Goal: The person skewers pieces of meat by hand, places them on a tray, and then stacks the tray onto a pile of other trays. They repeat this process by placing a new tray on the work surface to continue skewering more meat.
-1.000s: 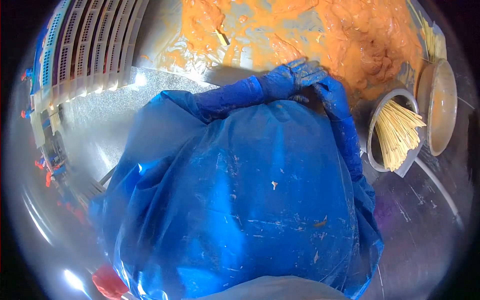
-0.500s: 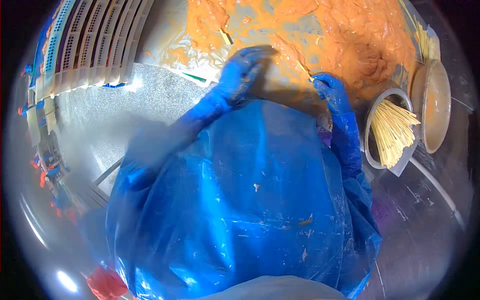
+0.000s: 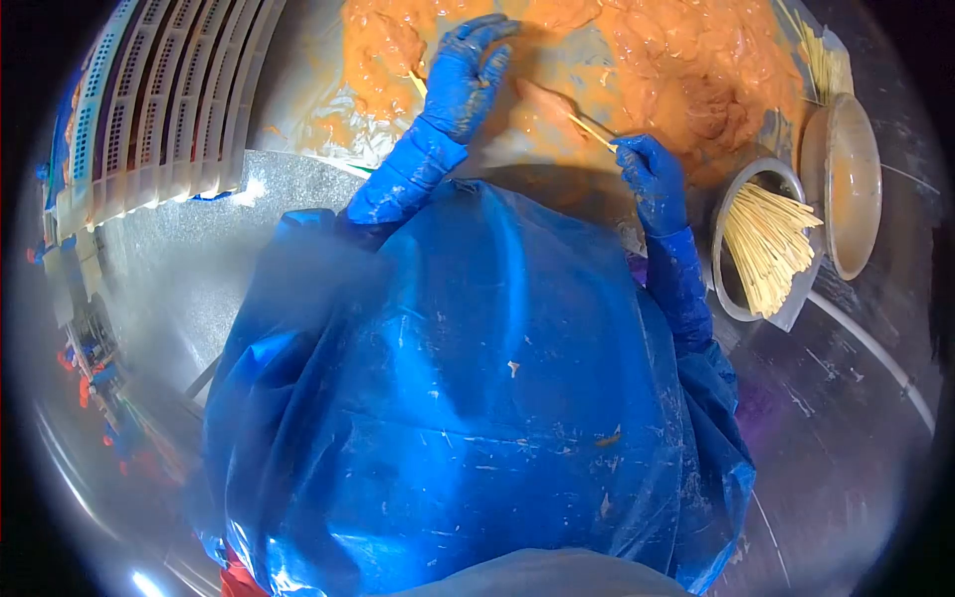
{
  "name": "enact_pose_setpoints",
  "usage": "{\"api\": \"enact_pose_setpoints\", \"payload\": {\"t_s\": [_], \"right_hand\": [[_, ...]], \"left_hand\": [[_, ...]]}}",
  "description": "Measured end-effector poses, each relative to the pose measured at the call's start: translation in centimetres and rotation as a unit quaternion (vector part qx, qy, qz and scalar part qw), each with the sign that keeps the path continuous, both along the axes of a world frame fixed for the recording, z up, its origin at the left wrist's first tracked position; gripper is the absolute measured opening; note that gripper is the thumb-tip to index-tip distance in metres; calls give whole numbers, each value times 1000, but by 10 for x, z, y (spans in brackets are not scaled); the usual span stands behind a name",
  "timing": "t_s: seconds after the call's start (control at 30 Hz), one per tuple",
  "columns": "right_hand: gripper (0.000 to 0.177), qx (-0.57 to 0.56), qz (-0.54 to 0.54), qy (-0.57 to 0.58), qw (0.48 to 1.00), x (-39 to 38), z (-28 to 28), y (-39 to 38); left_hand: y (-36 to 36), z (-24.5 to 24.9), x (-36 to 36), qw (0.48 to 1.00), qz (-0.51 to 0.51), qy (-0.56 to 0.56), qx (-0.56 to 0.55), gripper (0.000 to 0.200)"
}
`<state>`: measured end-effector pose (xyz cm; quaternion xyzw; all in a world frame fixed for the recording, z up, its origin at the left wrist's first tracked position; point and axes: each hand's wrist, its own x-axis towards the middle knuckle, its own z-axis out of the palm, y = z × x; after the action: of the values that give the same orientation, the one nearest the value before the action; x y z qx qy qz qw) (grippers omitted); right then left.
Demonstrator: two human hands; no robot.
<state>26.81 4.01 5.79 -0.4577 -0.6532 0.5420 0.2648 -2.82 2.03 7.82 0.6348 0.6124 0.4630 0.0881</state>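
In the head view, my right hand [image 3: 654, 181], in a blue glove, pinches the lower end of a bamboo skewer [image 3: 597, 133]. A strip of orange marinated meat [image 3: 547, 103] is on the skewer's far end. To the left, my gloved left hand [image 3: 466, 82] is over the table with its fingers apart and nothing in them. Beside its wrist, the end of another skewer [image 3: 418, 84] sticks out from a piece of meat, partly covered by the hand. A large spread of orange meat pieces [image 3: 686, 60] lies on the metal table beyond both hands.
A round metal container [image 3: 726, 261] full of bamboo skewers [image 3: 768, 249] lies tilted at my right. Next to it stands a shallow bowl [image 3: 863, 199], with more skewers [image 3: 821, 70] behind. Stacked plastic trays [image 3: 149, 119] rise at the left. A blue apron [image 3: 468, 378] covers my front.
My left hand has moved forward and its fingers have spread. More of the skewer in my right hand shows now, and its meat sits apart from the spread. The whole view has shifted slightly.
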Motion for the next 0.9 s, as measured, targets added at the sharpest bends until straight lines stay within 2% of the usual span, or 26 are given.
{"api": "enact_pose_setpoints", "payload": {"t_s": [0.03,0.17,0.23,0.27,0.33,0.37,0.4,0.43,0.47,0.5,0.53,0.57,0.63,0.67,0.7,0.77,0.8,0.83,0.87,0.9], "right_hand": [[11,-39,-11,16,999,-1,6,1],[13,-70,-41,55,995,-9,24,7],[17,-98,-39,82,991,-12,28,10],[17,-99,-36,82,991,-14,27,11],[17,-103,-22,111,988,-19,26,12],[17,-104,-20,111,988,-22,26,12],[19,-152,-19,134,979,-25,28,12],[20,-200,-19,157,967,-27,29,11],[20,-201,-20,158,967,-28,31,8],[22,-292,-5,217,931,-29,34,4],[23,-380,11,273,884,-29,35,2],[23,-380,10,274,883,-30,30,1],[25,-361,82,256,893,-34,22,-1],[25,-360,82,258,893,-35,19,-3],[26,-329,65,227,915,-39,22,-7],[27,-298,44,196,933,-40,21,-11],[27,-190,75,160,966,-38,16,-11],[28,-79,106,122,984,-37,13,-12],[28,-80,105,123,984,-36,12,-13],[28,-101,99,118,983,-34,10,-13]], "left_hand": [[-2,5,-2,1000,3,-14,3,29],[-4,3,-12,998,12,-40,41,27],[-11,1,-10,986,7,-163,-11,27],[-13,0,-8,987,9,-163,-11,27],[-13,-1,-1,915,-67,-380,-122,30],[-12,-3,3,879,-97,-447,-133,37],[-11,1,10,879,-96,-447,-134,37],[-8,9,18,837,-126,-516,-131,42],[-5,15,22,789,-157,-580,-128,47],[-1,15,22,789,-158,-580,-129,47],[5,14,20,744,-212,-618,-139,52],[9,13,17,695,-264,-653,-148,57],[13,7,10,695,-280,-638,-178,50],[14,4,6,693,-297,-623,-209,43],[14,8,4,693,-299,-621,-211,43],[14,13,3,828,-220,-461,-231,27],[13,15,8,828,-221,-460,-233,27],[12,16,16,839,-172,-467,-219,23],[11,18,20,849,-121,-472,-204,20],[10,17,19,849,-121,-472,-205,20]]}}
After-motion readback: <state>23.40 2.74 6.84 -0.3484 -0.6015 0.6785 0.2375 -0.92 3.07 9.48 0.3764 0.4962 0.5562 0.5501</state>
